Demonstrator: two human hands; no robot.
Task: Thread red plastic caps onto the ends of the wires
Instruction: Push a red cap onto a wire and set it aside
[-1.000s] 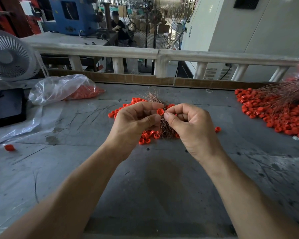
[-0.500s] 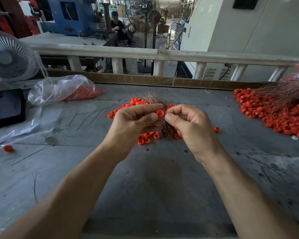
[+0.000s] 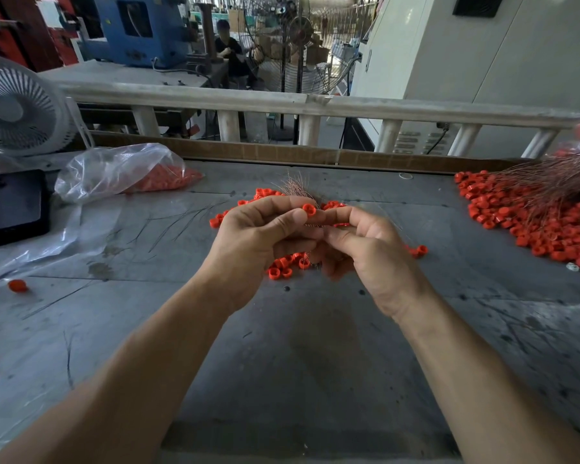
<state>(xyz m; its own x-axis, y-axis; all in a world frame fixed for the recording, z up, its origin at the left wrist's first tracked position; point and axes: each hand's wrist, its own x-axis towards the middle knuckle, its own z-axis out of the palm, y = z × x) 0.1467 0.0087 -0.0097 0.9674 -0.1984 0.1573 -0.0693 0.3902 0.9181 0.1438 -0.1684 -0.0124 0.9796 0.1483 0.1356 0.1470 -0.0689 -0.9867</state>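
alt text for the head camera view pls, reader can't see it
The left hand pinches a red cap while the right hand pinches a thin wire beside it, above loose caps on a grey table. Capped wires lie piled at right.

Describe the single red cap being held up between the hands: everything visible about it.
The red cap is a small round ring of what looks like glossy plastic, with a hollow opening facing up and toward the camera. It is held above the grey table, pinched at the fingertips of the left hand, thumb against its near side. The fingertips of the right hand meet it from the right. Thin coppery wires fan out just behind it; whether one already passes through the cap cannot be told.
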